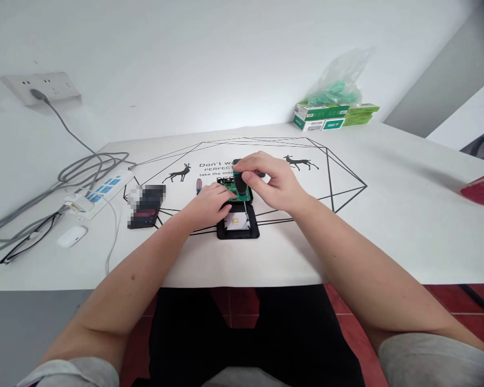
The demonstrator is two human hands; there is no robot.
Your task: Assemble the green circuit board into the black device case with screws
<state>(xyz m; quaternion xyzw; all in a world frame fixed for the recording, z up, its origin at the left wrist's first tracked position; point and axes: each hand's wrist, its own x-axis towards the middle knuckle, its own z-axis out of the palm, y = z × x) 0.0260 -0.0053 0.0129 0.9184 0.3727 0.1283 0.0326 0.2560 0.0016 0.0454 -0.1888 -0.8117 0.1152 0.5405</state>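
My right hand (272, 180) is closed around the thick black and green handle of a screwdriver (241, 183). The thin shaft slants down to the right side of an opened black electronic device (237, 234). Its upper half carries a green circuit board (242, 196); the lower half shows a white panel with a small yellowish square. My left hand (210, 204) grips the device's left side, fingers bent over the board's edge and thumb near the lower half. Just behind that hand lies a smaller screwdriver (199, 186) with a purplish handle, partly hidden. Where the tip meets the device is too small to make out.
Left of my hands lie a phone (147, 207), a white power strip (105, 193) with coiled grey cable, a white earbud case (72, 236) and glasses (32, 236). Green and white boxes (320, 116) under a plastic bag stand at the back. A red object (482, 188) sits far right.
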